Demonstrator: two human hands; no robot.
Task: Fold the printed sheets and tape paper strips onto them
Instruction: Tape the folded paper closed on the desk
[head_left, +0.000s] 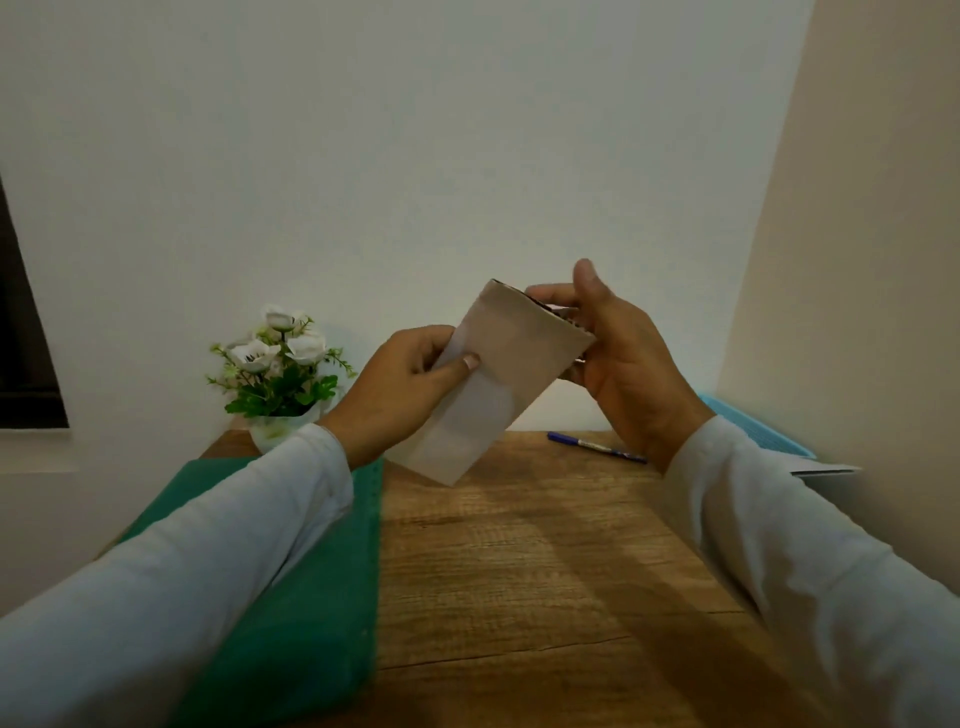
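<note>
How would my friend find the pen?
Start at the wooden table. Follow it to the far edge near the wall, below the right hand. The pen lies flat there: the only thin blue stick, not leafy like the flower pot.

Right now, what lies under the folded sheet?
The left hand and right hand hold the sheet in the air. Below it shows the wooden table, with the mat edge by its lower corner. The stretch of the table's far edge behind it is hidden.
</note>
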